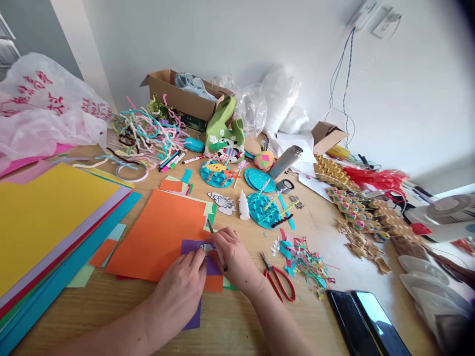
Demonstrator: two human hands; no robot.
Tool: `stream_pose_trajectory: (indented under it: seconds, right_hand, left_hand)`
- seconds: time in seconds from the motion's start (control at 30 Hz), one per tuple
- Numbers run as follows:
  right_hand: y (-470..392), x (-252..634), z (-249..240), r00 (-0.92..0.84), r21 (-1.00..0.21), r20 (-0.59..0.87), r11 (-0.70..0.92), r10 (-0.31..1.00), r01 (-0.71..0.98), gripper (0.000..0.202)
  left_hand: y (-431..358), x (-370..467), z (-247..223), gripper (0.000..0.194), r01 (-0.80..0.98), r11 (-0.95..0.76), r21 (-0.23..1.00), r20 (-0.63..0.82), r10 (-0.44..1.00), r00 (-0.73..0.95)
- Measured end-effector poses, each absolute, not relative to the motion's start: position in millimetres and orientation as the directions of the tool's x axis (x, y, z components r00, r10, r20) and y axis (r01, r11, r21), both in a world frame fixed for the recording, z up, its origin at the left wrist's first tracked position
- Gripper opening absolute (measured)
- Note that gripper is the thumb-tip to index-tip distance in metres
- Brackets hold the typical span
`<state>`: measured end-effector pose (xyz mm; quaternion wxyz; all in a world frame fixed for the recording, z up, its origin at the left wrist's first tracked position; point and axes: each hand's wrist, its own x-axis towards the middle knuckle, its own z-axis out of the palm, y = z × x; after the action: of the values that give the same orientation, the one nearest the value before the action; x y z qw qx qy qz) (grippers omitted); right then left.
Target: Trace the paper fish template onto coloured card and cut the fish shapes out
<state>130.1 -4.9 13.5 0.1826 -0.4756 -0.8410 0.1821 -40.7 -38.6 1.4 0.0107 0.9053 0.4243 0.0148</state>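
My left hand (181, 282) is closed, its fingertips pressing a small grey-and-white paper cutout (206, 247) against a sheet of purple paper (192, 245). Much of the cutout is hidden by my fingers. My right hand (233, 254) grips a slim dark pen (210, 226) and rests beside the cutout on the same purple sheet. Beneath lies a large orange sheet (159, 232). Close to my right wrist are red-handled scissors (277, 279), lying slightly apart at the handles.
Stacked coloured paper (55, 212) fills the left. Printed fish cutouts (222, 202), a white glue bottle (244, 205) and blue decorated plates (263, 210) stand ahead. Paper scraps (304, 259) and two phones (352, 321) lie right. Pipe cleaners (148, 128) are heaped behind, near a cardboard box (185, 96).
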Motion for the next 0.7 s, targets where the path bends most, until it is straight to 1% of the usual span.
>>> stream_pose_trajectory:
  seconds: [0.13,0.27,0.37,0.5,0.6,0.67,0.7]
  right_hand:
    - [-6.7,126.8,17.9,-0.509,-0.414,0.101,0.502,0.855,0.759,0.024]
    - [-10.4,125.5,19.6,-0.523,-0.383,0.095,0.516,0.847,0.766,0.03]
    - [-10.7,123.8,16.1,-0.515,-0.388,0.099,0.51,0.851,0.768,0.033]
    - [-11.8,124.1,17.0,-0.498,-0.399,0.113,0.498,0.86,0.77,0.03]
    - [-18.4,134.2,29.8,-0.458,-0.42,0.124,0.465,0.88,0.779,0.027]
    - [-23.3,145.9,41.7,-0.435,-0.432,0.099,0.433,0.895,0.791,0.025]
    - [-24.3,152.2,47.0,-0.443,-0.436,0.076,0.429,0.893,0.791,0.027]
  left_hand:
    - [-38.0,-41.2,3.6,0.034,0.757,-0.653,0.016,-0.002,0.757,0.653]
    - [-38.4,-42.9,3.6,0.028,0.76,-0.647,0.052,0.031,0.762,0.647]
    - [-38.7,-43.5,3.1,0.027,0.766,-0.637,0.089,0.037,0.771,0.636]
    - [-37.9,-43.1,4.3,0.026,0.766,-0.632,0.115,0.011,0.772,0.636]
    - [-37.0,-42.7,7.2,0.025,0.768,-0.628,0.123,-0.034,0.771,0.636]
    - [-36.8,-42.6,8.7,0.023,0.767,-0.63,0.121,-0.055,0.767,0.639]
    - [-36.8,-42.6,9.0,0.022,0.765,-0.634,0.117,-0.058,0.764,0.642]
